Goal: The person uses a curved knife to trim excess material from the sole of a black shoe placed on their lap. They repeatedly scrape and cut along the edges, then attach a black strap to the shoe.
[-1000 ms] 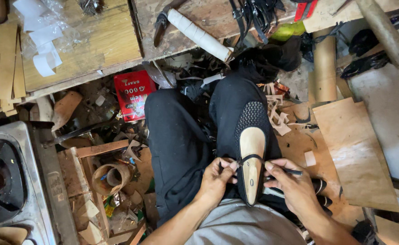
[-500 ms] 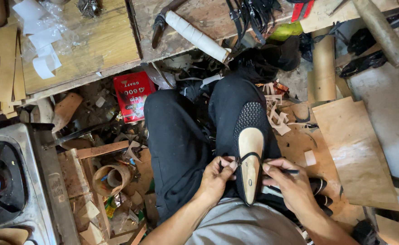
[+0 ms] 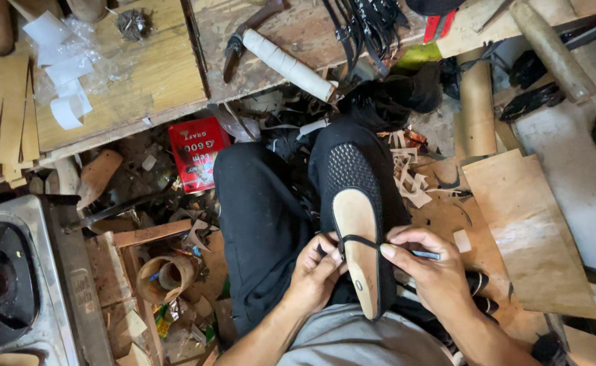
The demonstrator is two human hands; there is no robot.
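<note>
Your left hand (image 3: 317, 270) and right hand (image 3: 428, 270) are pinching the black strap (image 3: 360, 240) across the shoe sole (image 3: 359, 247) lying between them.

Red rectangular packet (image 3: 198, 163) on floor below workbench edge.

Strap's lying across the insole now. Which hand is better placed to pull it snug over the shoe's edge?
Probably the right hand: its fingertips already pinch the black strap where it crosses the tan insole. The left hand grips the shoe's other edge, steadying it.
</note>
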